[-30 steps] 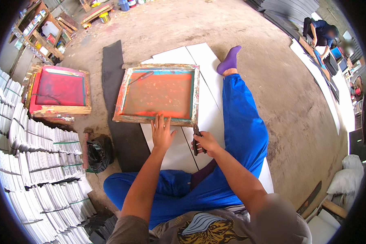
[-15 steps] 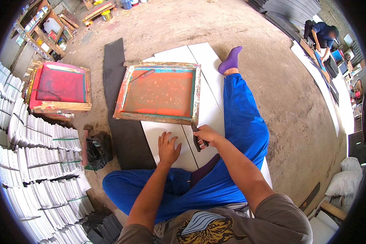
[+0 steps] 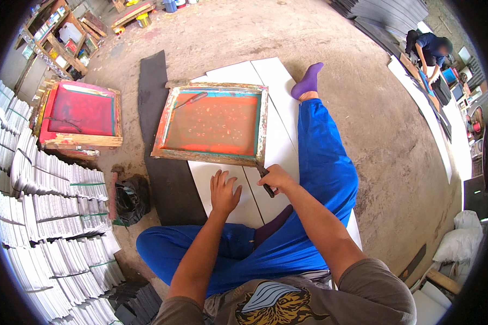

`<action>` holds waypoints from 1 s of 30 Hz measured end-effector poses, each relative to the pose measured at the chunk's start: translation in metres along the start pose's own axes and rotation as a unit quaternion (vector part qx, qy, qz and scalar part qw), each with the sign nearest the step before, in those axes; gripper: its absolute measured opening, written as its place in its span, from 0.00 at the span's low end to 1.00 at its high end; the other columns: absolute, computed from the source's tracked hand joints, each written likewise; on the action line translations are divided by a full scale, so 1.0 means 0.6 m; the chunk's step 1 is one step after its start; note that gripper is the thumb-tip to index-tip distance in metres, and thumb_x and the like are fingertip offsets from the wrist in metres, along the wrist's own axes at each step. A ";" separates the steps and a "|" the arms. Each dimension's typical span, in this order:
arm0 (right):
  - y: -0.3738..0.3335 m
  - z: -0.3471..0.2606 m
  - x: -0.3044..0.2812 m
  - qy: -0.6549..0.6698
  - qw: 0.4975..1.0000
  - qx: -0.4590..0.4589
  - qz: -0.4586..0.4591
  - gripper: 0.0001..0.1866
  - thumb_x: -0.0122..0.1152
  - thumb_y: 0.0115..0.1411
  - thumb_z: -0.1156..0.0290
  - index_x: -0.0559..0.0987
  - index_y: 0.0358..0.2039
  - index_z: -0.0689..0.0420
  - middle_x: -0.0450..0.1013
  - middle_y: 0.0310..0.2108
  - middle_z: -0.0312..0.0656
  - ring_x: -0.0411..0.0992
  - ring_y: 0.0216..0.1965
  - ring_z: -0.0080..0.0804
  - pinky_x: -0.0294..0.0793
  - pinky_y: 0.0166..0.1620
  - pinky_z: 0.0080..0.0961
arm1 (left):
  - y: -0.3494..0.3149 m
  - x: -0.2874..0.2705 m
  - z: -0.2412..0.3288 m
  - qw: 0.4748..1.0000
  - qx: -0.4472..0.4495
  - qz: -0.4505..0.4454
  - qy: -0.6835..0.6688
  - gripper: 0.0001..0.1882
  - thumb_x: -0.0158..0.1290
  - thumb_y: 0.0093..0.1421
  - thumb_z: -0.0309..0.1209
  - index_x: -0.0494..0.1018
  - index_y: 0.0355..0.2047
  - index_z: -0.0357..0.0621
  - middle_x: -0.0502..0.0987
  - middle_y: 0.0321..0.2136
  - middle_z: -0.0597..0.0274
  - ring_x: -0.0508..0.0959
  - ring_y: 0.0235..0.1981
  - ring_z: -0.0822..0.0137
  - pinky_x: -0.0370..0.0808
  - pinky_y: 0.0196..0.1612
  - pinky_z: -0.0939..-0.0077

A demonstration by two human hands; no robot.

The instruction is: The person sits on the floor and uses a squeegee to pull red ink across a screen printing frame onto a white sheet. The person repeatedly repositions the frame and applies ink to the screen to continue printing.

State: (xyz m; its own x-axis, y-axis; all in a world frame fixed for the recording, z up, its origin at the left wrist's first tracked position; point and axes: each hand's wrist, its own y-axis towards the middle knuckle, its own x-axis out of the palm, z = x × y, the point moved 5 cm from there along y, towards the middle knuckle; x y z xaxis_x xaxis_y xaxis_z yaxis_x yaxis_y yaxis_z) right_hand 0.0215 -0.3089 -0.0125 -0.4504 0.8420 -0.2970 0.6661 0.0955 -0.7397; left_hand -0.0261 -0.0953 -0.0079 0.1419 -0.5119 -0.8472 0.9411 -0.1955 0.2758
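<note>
A wooden screen-printing frame [image 3: 211,157] with orange-stained mesh lies in front of me, and its worn wood is chipped and paint-smeared. A screwdriver [image 3: 191,101] rests across its upper left corner. My right hand [image 3: 277,179] is closed around the dark handles of pliers [image 3: 268,188]. Their jaws meet the frame's near right corner; whether they grip a nail or staple there is too small to tell. My left hand [image 3: 224,194] hovers or rests over the white sheets [image 3: 244,208] just short of the frame's near edge, fingers spread, holding nothing.
A second frame with red mesh [image 3: 84,111] lies to the left. Beside it rise bundled stacks of white sheets [image 3: 65,184], and a black plastic bag [image 3: 133,200] sits nearby. A black strip [image 3: 165,162] runs under the white sheets. Another person [image 3: 431,49] crouches at far right.
The pliers' handles, spread apart before, are now squeezed together in my right hand. My left hand has shifted very slightly; the frame stays nearly where it was.
</note>
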 end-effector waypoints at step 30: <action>-0.041 -0.015 0.122 0.231 0.963 -0.137 -0.020 0.05 0.57 0.55 0.78 0.72 0.32 0.63 0.72 0.20 0.44 0.72 0.15 0.32 0.72 0.17 0.31 | 0.046 0.004 -0.031 0.910 -0.177 0.060 -0.369 0.17 0.56 0.68 0.36 0.76 0.49 0.35 0.81 0.35 0.53 0.81 0.30 0.61 0.77 0.37 0.70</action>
State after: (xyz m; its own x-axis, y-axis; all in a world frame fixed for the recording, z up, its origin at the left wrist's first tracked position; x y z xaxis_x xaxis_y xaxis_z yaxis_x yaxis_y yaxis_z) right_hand -0.0222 -0.2449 -0.0106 -0.2084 0.9752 0.0752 0.8143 0.2155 -0.5389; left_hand 0.0058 -0.0864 -0.0105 0.1275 -0.9603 -0.2481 0.9910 0.1131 0.0715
